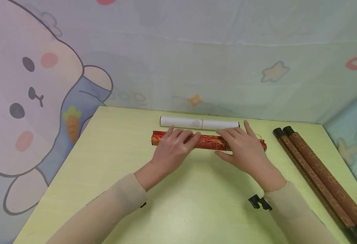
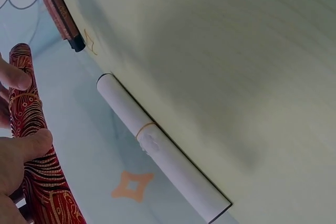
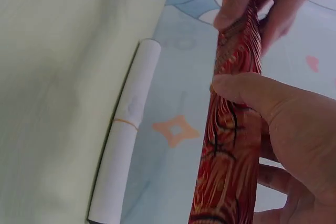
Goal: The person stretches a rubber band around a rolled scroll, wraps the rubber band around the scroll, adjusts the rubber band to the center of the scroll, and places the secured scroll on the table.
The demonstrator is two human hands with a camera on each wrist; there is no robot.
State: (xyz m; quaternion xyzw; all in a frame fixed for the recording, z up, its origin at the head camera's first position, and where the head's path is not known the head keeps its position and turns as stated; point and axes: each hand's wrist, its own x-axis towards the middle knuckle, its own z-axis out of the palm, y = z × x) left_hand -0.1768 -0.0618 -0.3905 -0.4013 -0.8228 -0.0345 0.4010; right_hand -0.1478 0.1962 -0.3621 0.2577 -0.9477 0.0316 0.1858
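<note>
A long red roll (image 1: 207, 142) with gold and black swirls lies crosswise in front of me, held by both hands. My left hand (image 1: 173, 147) grips its left part, with the thumb on one side and the fingers over it. Toward the right end, my right hand (image 1: 245, 149) holds it between thumb and spread fingers. In the right wrist view the right thumb presses on the face of the red roll (image 3: 226, 145), with the other fingers behind. A thin yellow band (image 2: 23, 96) circles the roll between the hands. Just behind it lies a white paper roll (image 1: 178, 122) with a band round its middle.
Two brown patterned rolls (image 1: 319, 169) with black ends lie side by side along the right of the pale yellow table (image 1: 172, 210). A cloth backdrop (image 1: 178, 61) with cartoon prints hangs behind the table's far edge.
</note>
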